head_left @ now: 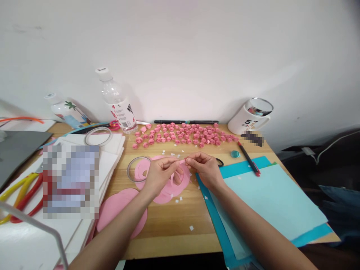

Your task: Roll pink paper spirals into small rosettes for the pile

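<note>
Over the middle of the desk, my left hand (161,174) and my right hand (205,168) meet fingertip to fingertip. Both are closed in a pinch on a narrow end of pink paper, which seems to belong to the cut pink paper spiral (184,183) just below. Fingers partly hide where the strip runs. Left of my left hand, a roll of clear tape (128,174) overlaps more cut pink paper. Under my left forearm lie several pink paper circles (118,208). Beyond my hands, many small rolled pink paper flowers (180,135) are spread along the wall.
White paper scraps (191,228) dot the wooden desk. Blue paper sheets (267,198) and a black pen (249,159) lie right, a white mug (249,118) behind. On the left are a clear bottle (118,101), stacked white sheets (112,153) and red-and-yellow-handled scissors (28,195).
</note>
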The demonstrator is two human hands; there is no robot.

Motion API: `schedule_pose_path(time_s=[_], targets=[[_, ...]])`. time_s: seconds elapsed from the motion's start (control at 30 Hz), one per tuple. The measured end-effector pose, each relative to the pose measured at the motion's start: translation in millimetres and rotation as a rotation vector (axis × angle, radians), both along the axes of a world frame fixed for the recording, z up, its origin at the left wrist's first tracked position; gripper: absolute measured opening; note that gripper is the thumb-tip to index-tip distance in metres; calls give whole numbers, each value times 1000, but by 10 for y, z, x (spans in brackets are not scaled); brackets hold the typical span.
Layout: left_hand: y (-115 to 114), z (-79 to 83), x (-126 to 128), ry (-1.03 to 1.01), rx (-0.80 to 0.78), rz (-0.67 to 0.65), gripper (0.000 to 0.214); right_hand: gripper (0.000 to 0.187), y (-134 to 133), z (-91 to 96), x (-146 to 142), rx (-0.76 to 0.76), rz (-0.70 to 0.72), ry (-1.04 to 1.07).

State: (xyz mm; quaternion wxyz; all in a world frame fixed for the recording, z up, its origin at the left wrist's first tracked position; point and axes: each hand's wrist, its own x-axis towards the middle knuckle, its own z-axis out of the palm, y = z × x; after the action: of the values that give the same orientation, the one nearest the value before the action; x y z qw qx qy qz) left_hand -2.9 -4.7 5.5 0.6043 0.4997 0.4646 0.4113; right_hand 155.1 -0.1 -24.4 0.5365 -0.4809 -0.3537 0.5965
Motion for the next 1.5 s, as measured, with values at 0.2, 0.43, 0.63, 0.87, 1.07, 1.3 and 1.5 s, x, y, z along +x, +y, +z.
schedule_pose_path(time_s=[0.2, 0.43, 0.63, 0.87, 1.07, 1.3, 1.5], targets=[[-6, 28, 1, -3, -3, 15, 16, 19, 23, -30, 8, -9, 11, 36], [3, 12, -9, -10, -14, 25, 18, 21, 16, -12, 9, -14, 47, 40], [-1, 31, 7, -22, -18, -9, 16, 20, 4, 16, 2, 10, 55, 32], [0, 38, -7, -11, 6, -11, 19, 23, 20, -31, 8, -5, 64, 51], [-1, 46, -9, -40, -4, -29, 21, 21, 11, -2, 10, 6, 39, 30], [-4, 13, -19, -57, -12, -32, 18, 19, 13, 7, 15, 4, 3, 42], [10, 30, -24, -31, -25, 2, 17, 23, 26, -30, 12, -3, 9, 36]])
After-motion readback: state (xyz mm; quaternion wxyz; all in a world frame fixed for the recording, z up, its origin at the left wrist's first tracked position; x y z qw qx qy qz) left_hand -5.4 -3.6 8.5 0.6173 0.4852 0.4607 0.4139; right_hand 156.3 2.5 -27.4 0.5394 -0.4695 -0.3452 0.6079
